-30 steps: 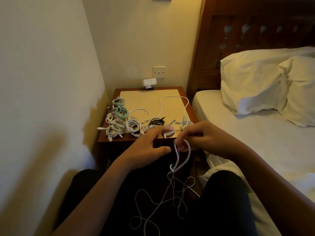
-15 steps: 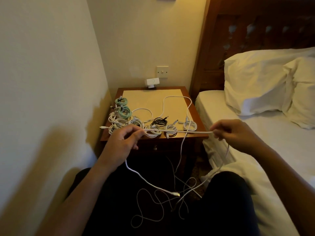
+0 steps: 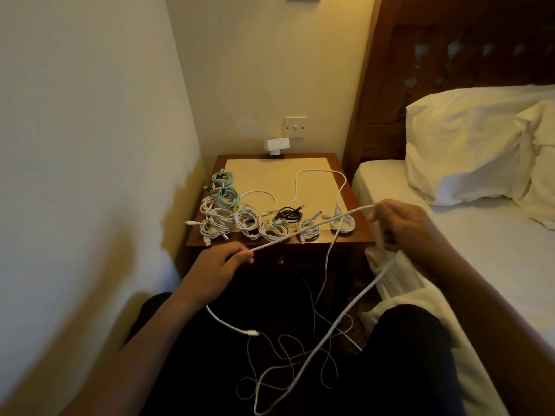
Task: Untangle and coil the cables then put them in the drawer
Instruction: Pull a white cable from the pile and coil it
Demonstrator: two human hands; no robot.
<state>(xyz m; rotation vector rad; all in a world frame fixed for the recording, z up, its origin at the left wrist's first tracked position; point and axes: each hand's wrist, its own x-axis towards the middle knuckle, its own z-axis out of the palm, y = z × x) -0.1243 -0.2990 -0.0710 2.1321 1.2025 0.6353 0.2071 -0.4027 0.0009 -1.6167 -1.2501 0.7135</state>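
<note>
A white cable (image 3: 309, 229) runs taut between my two hands in front of the nightstand. My left hand (image 3: 220, 267) pinches it low on the left; its plug end (image 3: 250, 333) hangs below over my lap. My right hand (image 3: 401, 223) grips it higher on the right, and the rest drops down into a loose tangle of thin white cables (image 3: 300, 361) between my knees. Several coiled cables (image 3: 249, 220), white, green and one black, lie along the front of the nightstand top. The drawer front with its knob (image 3: 280, 259) is shut.
The wooden nightstand (image 3: 357, 238) stands between the left wall and the bed (image 3: 480, 265) with its pillows. One uncoiled white cable (image 3: 318, 175) loops over the pale mat on top. A white adapter (image 3: 277, 145) sits at the back under a wall switch.
My hands have drawn apart from over my lap, stretching the white cable taut. The right hand has risen to the right; the left has dropped lower left. The plug end now hangs free.
</note>
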